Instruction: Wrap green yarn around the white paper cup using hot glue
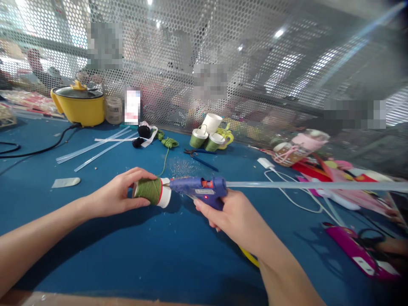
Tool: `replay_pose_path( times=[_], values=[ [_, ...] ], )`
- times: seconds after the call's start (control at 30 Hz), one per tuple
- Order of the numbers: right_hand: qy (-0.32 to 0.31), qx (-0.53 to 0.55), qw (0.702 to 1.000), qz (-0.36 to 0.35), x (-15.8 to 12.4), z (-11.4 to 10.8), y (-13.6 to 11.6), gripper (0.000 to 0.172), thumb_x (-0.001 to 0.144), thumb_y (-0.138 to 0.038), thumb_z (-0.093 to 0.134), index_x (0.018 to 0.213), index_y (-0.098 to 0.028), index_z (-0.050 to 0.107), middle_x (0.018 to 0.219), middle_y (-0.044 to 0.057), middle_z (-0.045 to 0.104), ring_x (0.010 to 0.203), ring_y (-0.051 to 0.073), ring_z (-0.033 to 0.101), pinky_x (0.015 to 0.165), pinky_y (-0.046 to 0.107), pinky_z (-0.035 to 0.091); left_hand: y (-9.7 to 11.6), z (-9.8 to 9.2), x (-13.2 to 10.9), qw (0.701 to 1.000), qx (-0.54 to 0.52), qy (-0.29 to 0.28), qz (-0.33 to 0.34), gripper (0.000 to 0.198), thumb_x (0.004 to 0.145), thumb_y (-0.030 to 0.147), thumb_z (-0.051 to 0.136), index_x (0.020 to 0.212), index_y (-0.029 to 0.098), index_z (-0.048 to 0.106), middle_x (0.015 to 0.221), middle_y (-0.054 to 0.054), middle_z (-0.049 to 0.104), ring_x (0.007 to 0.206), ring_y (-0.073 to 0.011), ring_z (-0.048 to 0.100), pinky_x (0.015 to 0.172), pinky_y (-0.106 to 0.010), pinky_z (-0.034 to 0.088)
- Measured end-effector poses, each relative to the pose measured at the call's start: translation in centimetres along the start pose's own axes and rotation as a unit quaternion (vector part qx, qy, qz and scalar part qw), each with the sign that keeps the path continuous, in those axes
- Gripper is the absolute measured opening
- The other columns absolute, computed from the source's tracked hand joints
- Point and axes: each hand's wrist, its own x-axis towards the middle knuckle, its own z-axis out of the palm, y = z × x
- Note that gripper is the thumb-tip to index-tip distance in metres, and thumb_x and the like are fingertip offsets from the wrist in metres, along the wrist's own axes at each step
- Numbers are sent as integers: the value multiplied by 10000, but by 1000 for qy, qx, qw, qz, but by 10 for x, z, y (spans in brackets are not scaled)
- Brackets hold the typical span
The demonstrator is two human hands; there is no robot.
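My left hand [119,192] is closed round a small white cup [165,198] tipped on its side, its wall wrapped in green yarn [148,191] with a red band near the bare end. In my right hand [234,216] is a blue glue gun [199,188], its nozzle at the red band; whether it touches cannot be told. A small red light glows on the gun, and a long clear glue stick [306,185] sticks out of its back. From the cup a green strand runs back to a small yarn bundle [168,143] on the table.
Behind stand several cups, two of them green-wrapped [199,138], beside blue-handled pliers [204,160]. Loose glue sticks [95,146] lie left, near a yellow electric pot [79,108] and a glass jar [113,109]. A magenta power strip [347,246] and white cable [287,195] lie right.
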Motion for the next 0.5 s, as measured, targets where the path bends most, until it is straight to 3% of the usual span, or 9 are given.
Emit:
replay_pose_path(
  times=[0.5],
  values=[
    [-7, -62, 997, -49, -4, -1, -3, 242, 786, -356, 533, 598, -205, 515, 445, -24, 558, 423, 144, 530, 472, 253, 433, -4, 2, -1, 997, -47, 18, -63, 436, 779, 372, 607, 1169, 210, 499, 1125, -82, 561, 943, -227, 587, 783, -364, 518]
  ],
)
